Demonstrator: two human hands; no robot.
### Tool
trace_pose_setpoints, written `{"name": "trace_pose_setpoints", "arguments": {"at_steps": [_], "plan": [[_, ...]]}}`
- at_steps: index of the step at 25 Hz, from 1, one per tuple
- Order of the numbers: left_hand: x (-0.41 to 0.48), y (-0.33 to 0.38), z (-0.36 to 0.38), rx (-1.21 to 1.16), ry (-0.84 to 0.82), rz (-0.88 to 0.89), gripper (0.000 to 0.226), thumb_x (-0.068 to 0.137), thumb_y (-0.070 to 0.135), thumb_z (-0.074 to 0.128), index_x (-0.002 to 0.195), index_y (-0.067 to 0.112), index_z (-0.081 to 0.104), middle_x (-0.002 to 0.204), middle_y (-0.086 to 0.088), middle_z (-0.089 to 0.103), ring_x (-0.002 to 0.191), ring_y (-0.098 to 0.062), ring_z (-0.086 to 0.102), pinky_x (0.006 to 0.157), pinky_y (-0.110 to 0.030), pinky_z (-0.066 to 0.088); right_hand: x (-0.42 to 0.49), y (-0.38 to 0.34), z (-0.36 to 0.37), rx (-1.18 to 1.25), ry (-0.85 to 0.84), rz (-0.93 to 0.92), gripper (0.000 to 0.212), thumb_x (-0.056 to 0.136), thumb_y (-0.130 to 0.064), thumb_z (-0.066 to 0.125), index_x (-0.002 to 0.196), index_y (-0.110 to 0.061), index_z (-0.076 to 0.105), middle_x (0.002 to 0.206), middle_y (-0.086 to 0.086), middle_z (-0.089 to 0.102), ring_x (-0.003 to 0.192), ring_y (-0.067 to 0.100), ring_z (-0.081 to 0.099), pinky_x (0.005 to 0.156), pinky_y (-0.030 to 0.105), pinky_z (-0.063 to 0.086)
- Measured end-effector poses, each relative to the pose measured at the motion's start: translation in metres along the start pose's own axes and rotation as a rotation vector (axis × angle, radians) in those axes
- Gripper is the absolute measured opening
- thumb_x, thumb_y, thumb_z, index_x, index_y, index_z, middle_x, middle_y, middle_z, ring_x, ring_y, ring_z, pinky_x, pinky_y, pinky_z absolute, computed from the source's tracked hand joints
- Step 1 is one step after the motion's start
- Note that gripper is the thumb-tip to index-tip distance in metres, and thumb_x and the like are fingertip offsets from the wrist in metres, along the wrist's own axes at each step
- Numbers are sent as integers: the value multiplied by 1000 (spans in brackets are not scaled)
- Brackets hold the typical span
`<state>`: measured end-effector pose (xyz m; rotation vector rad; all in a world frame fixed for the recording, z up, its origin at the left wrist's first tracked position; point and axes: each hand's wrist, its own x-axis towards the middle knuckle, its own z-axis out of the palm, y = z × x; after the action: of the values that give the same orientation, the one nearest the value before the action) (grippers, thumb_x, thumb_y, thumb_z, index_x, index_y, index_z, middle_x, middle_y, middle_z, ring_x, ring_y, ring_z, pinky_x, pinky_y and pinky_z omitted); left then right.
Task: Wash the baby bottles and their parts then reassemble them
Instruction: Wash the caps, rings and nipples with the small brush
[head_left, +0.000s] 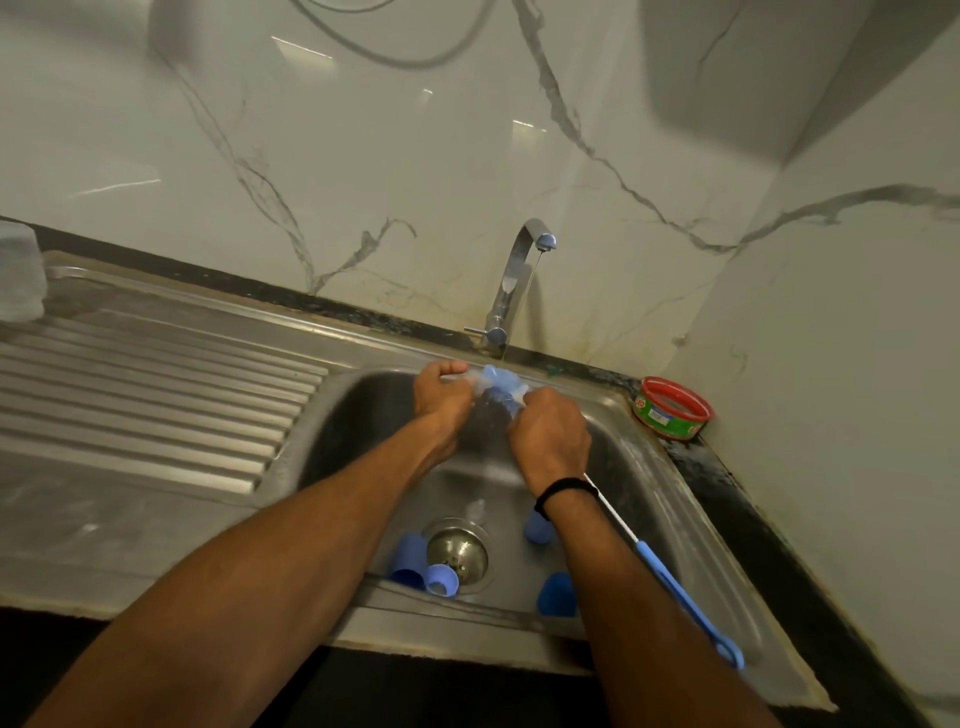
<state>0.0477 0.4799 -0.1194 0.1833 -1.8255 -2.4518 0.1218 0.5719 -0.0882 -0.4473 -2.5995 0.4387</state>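
Note:
Over the back of the steel sink (649, 499), both my hands hold a clear baby bottle (491, 410) lying sideways, with a light-blue part (498, 378) at its top. My left hand (441, 395) grips its left end. My right hand (550, 434) grips its right end. On the sink floor lie several blue caps and rings (410, 561) (441, 579) (537, 527) (556, 595) and a clear teat (475, 512). A bottle brush with a blue handle (680, 590) runs out from behind my right wrist; what holds it is hidden.
The chrome tap (511, 283) stands behind the sink, a thin stream falling from it. The drain strainer (460, 553) sits mid-basin. A red and green tub (670, 410) is on the right counter corner. A ribbed drainboard (156, 384) lies left, with a clear container (18, 275) at its far end.

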Motion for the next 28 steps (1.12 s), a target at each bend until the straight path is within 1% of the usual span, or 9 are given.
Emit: {"name": "trace_pose_setpoints", "arguments": {"at_steps": [3, 6, 7, 9, 12, 15, 19, 23, 28], "plan": [[4, -2, -4, -136, -87, -102, 19, 93, 0, 65, 111, 7, 68, 95, -15, 69, 74, -18, 62, 69, -27, 58, 15, 8, 4, 163, -116, 169, 32, 91, -36, 64, 107, -9, 70, 103, 13, 71, 91, 30, 66, 62, 24, 40], [-5, -9, 7, -48, -193, -52, 22, 93, 1, 66, 115, 5, 68, 93, -15, 70, 71, -17, 61, 62, -23, 57, 25, 15, 4, 282, -160, 225, 31, 86, -35, 67, 97, -7, 74, 89, 12, 71, 74, 25, 61, 44, 21, 31], [-6, -13, 11, 4, -220, -12, 23, 93, 3, 68, 116, 5, 68, 93, -15, 71, 70, -17, 61, 62, -23, 56, 27, 16, 4, 319, -148, 253, 30, 84, -34, 69, 95, -7, 75, 86, 10, 72, 73, 25, 64, 44, 21, 34], [-4, -21, 18, 95, -197, 55, 16, 93, 6, 69, 108, 2, 71, 87, -14, 70, 70, -19, 63, 61, -25, 56, 29, 19, 5, 375, -125, 304, 32, 80, -35, 71, 96, -9, 75, 88, 10, 74, 79, 27, 70, 51, 26, 48], [-1, -25, 20, 183, -87, 166, 11, 92, 11, 70, 93, 2, 76, 82, -14, 73, 74, -24, 66, 70, -34, 58, 29, 16, 6, 360, -152, 256, 30, 86, -35, 69, 98, -8, 74, 87, 9, 71, 78, 25, 67, 50, 22, 42], [-10, -25, 22, 227, -138, 219, 11, 86, 14, 78, 83, 4, 77, 80, -14, 75, 77, -25, 71, 74, -37, 60, 31, 20, 6, 380, -132, 284, 30, 87, -32, 67, 100, -5, 73, 92, 11, 73, 83, 27, 69, 56, 26, 48], [-6, -21, 19, 241, -90, 233, 19, 85, 16, 78, 79, -2, 75, 72, -11, 72, 68, -21, 69, 72, -36, 61, 32, 20, 7, 411, -143, 271, 33, 88, -32, 68, 101, -2, 72, 92, 12, 73, 82, 27, 70, 51, 23, 43], [-4, -17, 18, 230, -87, 228, 11, 83, 12, 79, 80, 2, 78, 75, -13, 75, 76, -28, 75, 76, -42, 63, 31, 16, 4, 378, -122, 247, 33, 92, -33, 66, 105, -3, 71, 98, 13, 72, 85, 25, 66, 59, 25, 40], [-4, -13, 17, 266, -109, 259, 9, 84, 12, 79, 78, 5, 78, 72, -10, 74, 73, -24, 75, 74, -37, 64, 31, 17, 4, 360, -121, 245, 32, 92, -31, 64, 105, -3, 71, 99, 13, 72, 91, 29, 68, 63, 27, 43]]}}
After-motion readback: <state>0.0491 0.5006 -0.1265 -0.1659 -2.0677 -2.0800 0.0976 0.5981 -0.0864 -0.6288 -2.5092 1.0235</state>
